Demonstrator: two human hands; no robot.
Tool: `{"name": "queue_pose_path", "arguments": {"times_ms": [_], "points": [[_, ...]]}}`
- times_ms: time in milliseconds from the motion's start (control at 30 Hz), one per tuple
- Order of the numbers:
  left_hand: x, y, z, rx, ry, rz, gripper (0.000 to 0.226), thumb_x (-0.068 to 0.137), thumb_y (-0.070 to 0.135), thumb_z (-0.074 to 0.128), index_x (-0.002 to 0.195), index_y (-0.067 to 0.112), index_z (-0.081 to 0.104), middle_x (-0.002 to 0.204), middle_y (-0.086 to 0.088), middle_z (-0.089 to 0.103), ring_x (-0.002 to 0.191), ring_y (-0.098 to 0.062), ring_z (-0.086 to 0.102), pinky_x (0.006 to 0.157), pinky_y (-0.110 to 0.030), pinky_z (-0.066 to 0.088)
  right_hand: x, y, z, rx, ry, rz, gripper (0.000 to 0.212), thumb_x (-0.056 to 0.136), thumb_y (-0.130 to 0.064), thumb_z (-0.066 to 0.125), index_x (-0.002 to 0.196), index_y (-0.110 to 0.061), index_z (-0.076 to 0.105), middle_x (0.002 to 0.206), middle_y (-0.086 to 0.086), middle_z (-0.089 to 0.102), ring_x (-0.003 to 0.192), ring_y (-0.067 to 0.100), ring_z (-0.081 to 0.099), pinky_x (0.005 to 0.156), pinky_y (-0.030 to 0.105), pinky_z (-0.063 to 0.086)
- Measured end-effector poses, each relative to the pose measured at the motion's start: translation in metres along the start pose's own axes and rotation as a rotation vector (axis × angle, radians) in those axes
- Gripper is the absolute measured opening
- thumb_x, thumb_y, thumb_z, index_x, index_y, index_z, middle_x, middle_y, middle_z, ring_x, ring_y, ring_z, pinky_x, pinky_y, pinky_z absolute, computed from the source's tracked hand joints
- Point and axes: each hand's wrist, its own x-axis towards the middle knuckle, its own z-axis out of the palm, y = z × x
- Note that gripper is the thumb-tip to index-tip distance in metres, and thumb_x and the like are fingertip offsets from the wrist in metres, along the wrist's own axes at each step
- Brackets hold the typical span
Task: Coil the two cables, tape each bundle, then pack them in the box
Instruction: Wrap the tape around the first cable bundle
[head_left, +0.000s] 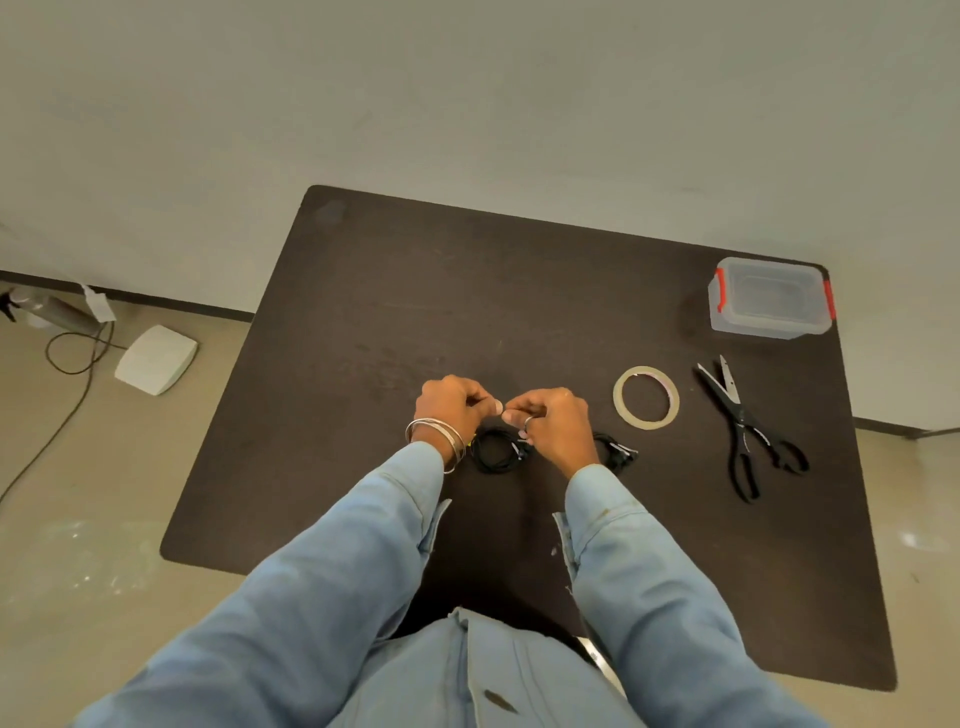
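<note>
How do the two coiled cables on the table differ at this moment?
The left cable coil lies between the wrists and shows as a full ring; the right cable coil lies outside the right hand and is partly hidden by that wrist. Both are black, coiled, and rest on the dark table.

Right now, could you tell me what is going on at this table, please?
A person in a blue shirt holds both hands together above the table. The left hand and right hand have their fingertips pinched close together, probably on a bit of tape, though it is too small to see. Two coiled black cables lie below them: one coil between the wrists, the other coil partly hidden by the right wrist. The tape roll, open scissors and lidded box sit untouched to the right.
</note>
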Motion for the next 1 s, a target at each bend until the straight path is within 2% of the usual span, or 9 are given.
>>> {"name": "queue_pose_path", "arguments": {"times_ms": [133,267,367,433,500,600,733,867,1000], "points": [[0.01,0.003,-0.008,0.19,-0.03,0.097,0.012,0.083,0.03,0.067,0.09,0.025,0.075,0.093,-0.001,0.073,0.089,-0.023,0.066,0.081,-0.035,0.053,0.006,-0.004,0.001,-0.012,-0.01,0.088,0.006,0.08,-0.016,0.075,0.085,-0.016,0.077,0.076,-0.003,0.068,0.078,0.008,0.061,0.075,0.021,0.044],[0.016,0.001,-0.007,0.171,-0.02,0.121,0.02,0.086,0.029,0.065,0.103,0.025,0.072,0.106,0.0,0.072,0.101,-0.025,0.065,0.09,-0.037,0.051,0.009,-0.007,0.002,0.175,0.052,0.203,0.005,0.077,-0.013,0.076,0.08,-0.018,0.076,0.079,-0.005,0.069,0.083,0.007,0.061,0.075,0.023,0.044],[0.019,-0.004,-0.002,0.212,-0.044,0.071,0.042,0.087,0.032,0.063,0.128,0.023,0.056,0.104,-0.004,0.072,0.103,-0.029,0.063,0.092,-0.042,0.05,0.011,-0.003,0.005,0.215,0.084,0.277,0.005,0.076,-0.011,0.076,0.077,-0.016,0.076,0.079,-0.002,0.072,0.08,0.009,0.063,0.071,0.021,0.045],[0.024,-0.011,-0.002,0.168,-0.038,0.002,0.052,0.087,0.032,0.064,0.136,0.023,0.047,0.101,-0.004,0.072,0.103,-0.029,0.062,0.095,-0.043,0.049,0.011,0.001,0.003,0.281,0.115,0.31,0.006,0.077,-0.008,0.075,0.079,-0.014,0.076,0.083,0.001,0.074,0.081,0.011,0.066,0.071,0.021,0.047],[0.028,-0.018,-0.003,0.132,-0.063,-0.008,0.043,0.086,0.029,0.065,0.128,0.025,0.057,0.106,-0.005,0.071,0.106,-0.028,0.062,0.097,-0.037,0.048,0.011,0.003,-0.001,0.456,0.118,0.357,0.006,0.08,-0.007,0.072,0.084,-0.011,0.075,0.088,0.002,0.073,0.081,0.01,0.065,0.07,0.021,0.046],[0.026,-0.025,0.004,0.16,-0.18,0.02,0.031,0.083,0.027,0.069,0.113,0.022,0.068,0.113,-0.005,0.068,0.107,-0.025,0.062,0.095,-0.029,0.045,0.01,0.001,-0.008,0.569,0.099,0.462,0.003,0.083,-0.018,0.072,0.086,-0.016,0.073,0.083,-0.001,0.065,0.07,0.007,0.051,0.065,0.026,0.037],[0.021,-0.03,0.023,0.404,-0.273,0.096,0.039,0.087,0.032,0.063,0.124,0.02,0.061,0.123,-0.007,0.056,0.116,-0.029,0.051,0.099,-0.04,0.045,0.007,0.004,-0.009,0.64,0.018,0.495,0.012,0.087,-0.016,0.066,0.091,-0.025,0.073,0.087,-0.004,0.069,0.078,0.01,0.052,0.074,0.033,0.037],[0.016,-0.033,0.034,0.653,-0.2,0.19,0.034,0.092,0.032,0.054,0.123,0.02,0.061,0.124,-0.006,0.051,0.118,-0.028,0.045,0.094,-0.04,0.045,0.0,0.009,-0.009,0.636,-0.039,0.444,0.017,0.087,-0.017,0.065,0.094,-0.031,0.074,0.083,-0.007,0.07,0.078,0.01,0.053,0.074,0.033,0.035],[0.013,-0.035,0.04,0.672,-0.126,0.21,0.031,0.093,0.031,0.049,0.116,0.015,0.062,0.119,-0.008,0.054,0.114,-0.028,0.047,0.09,-0.038,0.043,-0.005,0.014,-0.008,0.655,-0.096,0.399,0.023,0.088,-0.015,0.063,0.1,-0.031,0.072,0.083,-0.007,0.07,0.08,0.01,0.052,0.075,0.033,0.035]]}}
